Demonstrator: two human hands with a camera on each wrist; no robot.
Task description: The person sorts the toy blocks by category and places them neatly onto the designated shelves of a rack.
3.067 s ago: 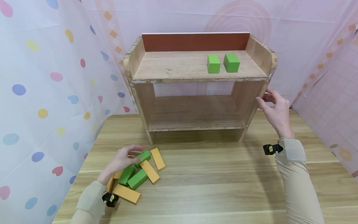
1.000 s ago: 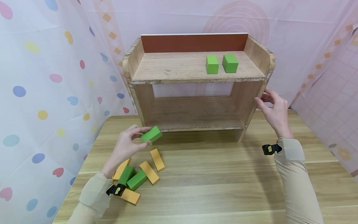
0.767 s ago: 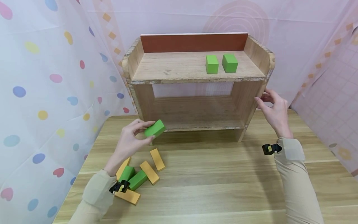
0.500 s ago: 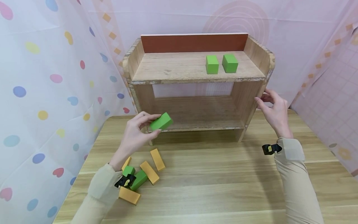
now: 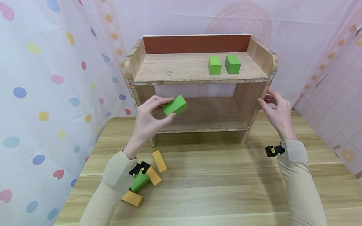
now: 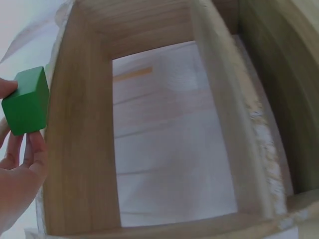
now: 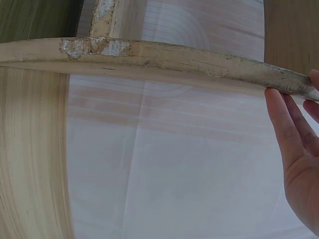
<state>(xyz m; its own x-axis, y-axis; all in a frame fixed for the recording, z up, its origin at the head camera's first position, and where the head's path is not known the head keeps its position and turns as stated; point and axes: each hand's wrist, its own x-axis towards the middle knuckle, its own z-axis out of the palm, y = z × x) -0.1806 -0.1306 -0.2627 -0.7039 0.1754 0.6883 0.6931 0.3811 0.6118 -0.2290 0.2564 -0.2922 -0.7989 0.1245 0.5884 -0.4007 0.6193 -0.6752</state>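
In the head view my left hand (image 5: 147, 119) pinches a green block (image 5: 176, 106) between thumb and fingers. It holds the block up in front of the lower opening of a small wooden shelf (image 5: 175, 67). Seen from the left wrist, the same green block (image 6: 27, 104) sits in the fingertips, overlapping the shelf's side. My right hand (image 5: 280, 113) grips the front edge of the right side panel (image 5: 251, 103). In the right wrist view, fingers (image 7: 284, 122) press on that panel's edge. Two green blocks, one left (image 5: 215, 67) and one right (image 5: 233, 66), stand on the top board.
On the table (image 5: 203, 182) at the front left lie a green block (image 5: 139, 183) and several orange blocks, one of them (image 5: 159, 161) nearest the shelf. My left sleeve (image 5: 113, 182) covers part of this pile. A patterned cloth (image 5: 56, 110) hangs at the left and behind.
My left hand has picked a green block from the pile, then carried it up and to the right, in front of the shelf. The right hand stays on the side panel.
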